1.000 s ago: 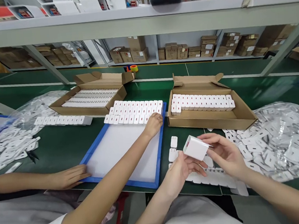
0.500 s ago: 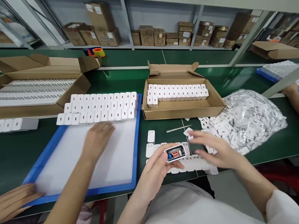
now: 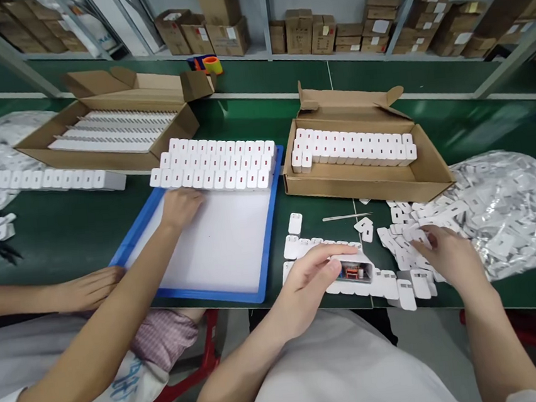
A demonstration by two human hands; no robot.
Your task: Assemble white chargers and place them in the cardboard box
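My left hand is closed round a small white charger housing, its open end showing red and blue parts inside. It hovers over a short row of white housings at the table's near edge. My right hand lies palm down on a scatter of flat white cover plates, fingers curled on one or more of them; I cannot make out which. A co-worker's hand rests on the blue-rimmed white tray below rows of finished white housings.
An open cardboard box with a row of white housings stands beyond my hands. A clear plastic bag of cover plates lies at the right. Another open box sits back left. The co-worker's other hand rests at the tray's left corner.
My right hand has moved right and down onto the pile of cover plates. My left hand keeps the housing, now lower and nearer the table. The co-worker's hand slid towards the tray's far left.
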